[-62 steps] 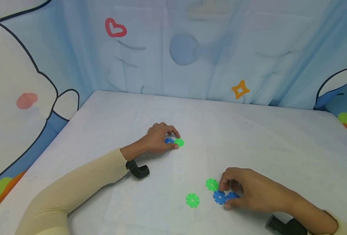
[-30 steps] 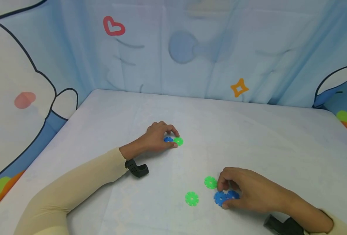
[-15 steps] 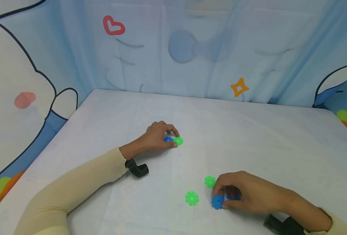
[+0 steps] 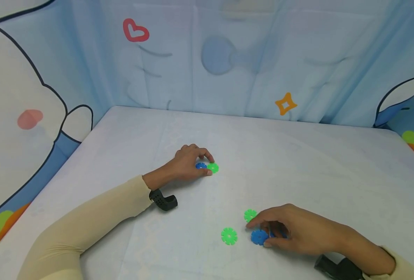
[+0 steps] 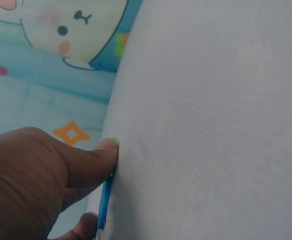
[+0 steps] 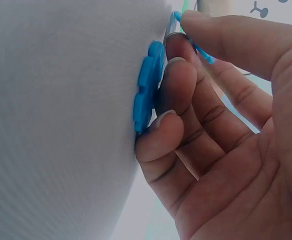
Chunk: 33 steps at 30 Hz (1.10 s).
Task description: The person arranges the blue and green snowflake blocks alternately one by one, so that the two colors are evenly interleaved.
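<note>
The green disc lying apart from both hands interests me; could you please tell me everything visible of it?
The green disc is bright and round, with notches around its rim and a small central hole; it looks like thin plastic. It lies flat on the white table, left of the right hand, touching no other disc.

A pale blue fabric curtain (image 4: 179,85) hangs behind a matte white tabletop (image 4: 315,163), printed with a red outlined heart (image 4: 137,39), an orange four-pointed star (image 4: 291,102) and, at far left, a large white black-outlined cartoon animal (image 4: 14,85)
</note>
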{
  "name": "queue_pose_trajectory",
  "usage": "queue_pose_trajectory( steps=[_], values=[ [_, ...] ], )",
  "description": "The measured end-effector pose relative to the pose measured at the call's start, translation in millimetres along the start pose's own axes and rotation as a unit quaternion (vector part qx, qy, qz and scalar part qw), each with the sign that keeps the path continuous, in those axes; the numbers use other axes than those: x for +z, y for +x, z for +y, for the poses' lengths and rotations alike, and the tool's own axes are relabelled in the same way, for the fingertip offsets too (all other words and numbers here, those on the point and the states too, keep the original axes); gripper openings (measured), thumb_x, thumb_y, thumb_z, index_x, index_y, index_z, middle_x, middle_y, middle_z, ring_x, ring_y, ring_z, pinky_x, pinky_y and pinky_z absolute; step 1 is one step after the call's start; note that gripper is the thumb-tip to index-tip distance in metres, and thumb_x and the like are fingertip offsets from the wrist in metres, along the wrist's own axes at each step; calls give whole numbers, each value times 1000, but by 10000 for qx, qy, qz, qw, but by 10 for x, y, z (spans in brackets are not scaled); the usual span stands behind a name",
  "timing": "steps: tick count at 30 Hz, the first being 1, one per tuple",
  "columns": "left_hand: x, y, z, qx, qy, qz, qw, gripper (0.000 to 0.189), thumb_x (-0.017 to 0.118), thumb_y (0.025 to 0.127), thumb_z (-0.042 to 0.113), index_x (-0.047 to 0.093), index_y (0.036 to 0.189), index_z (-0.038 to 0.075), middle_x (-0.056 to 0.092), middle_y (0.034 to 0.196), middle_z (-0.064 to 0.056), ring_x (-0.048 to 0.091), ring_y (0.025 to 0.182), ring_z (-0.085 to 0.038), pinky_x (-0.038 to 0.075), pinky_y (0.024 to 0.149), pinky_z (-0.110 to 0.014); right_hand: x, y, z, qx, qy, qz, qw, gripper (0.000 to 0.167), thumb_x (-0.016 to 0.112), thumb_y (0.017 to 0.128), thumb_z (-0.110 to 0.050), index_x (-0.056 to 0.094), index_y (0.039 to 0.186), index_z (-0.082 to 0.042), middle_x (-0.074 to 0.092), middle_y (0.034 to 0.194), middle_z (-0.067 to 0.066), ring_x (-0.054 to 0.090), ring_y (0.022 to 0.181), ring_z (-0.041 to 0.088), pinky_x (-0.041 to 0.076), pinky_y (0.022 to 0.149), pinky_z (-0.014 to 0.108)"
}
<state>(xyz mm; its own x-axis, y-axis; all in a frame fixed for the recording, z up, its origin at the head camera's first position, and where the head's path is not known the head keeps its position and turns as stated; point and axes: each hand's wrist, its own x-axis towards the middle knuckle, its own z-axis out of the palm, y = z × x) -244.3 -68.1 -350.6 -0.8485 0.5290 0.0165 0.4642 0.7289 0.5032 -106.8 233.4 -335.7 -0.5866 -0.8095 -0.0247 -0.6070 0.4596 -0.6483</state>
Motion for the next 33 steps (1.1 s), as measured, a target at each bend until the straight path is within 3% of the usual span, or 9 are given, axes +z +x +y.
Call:
queue_pose_trajectory(
  steps=[18,21,25,29,33],
  values=[
    [-9,0,3,-29,-8,-29,10000,29,73,88,36,67,115,28,59,119,-6,46,117,-29,36,100,-49,-20,17,15,-30,-23,0,10000,33,71,90,-35,68,122,-28,60,90,-19,52,74,-6,48,60,16],
    [-14,-5,2,-17,-28,-26,10000,29,73,88,35,67,115,28,60,118,-6,47,116,-29,36,100,-49,-50,24,64,-153,364,233,9989,33,71,91,-29,68,123,-23,60,86,-15,51,70,-3,47,58,18],
    [-16,-6,-1,-3,-24,-16,10000,29,73,88,35,67,115,28,60,118,-6,47,117,-29,36,100,-49,-130,46,188,-336,1011,865,9905,34,71,89,-10,67,124,-9,62,85,-5,54,66,7,49,57,22],
    [-12,1,-1,27,-22,-23,10000,29,73,88,35,67,115,28,59,119,-6,47,116,-29,36,100,-49,-239,78,279,107,1254,1512,9805,35,71,88,-3,67,123,-2,65,88,2,61,72,11,53,64,26],
    [-5,1,-1,21,-45,-29,10000,29,73,88,35,67,115,27,59,119,-6,47,116,-28,36,99,-48,-361,182,336,710,1178,1936,9714,35,72,89,-10,68,123,-6,65,88,4,62,77,12,55,70,24]
  ],
)
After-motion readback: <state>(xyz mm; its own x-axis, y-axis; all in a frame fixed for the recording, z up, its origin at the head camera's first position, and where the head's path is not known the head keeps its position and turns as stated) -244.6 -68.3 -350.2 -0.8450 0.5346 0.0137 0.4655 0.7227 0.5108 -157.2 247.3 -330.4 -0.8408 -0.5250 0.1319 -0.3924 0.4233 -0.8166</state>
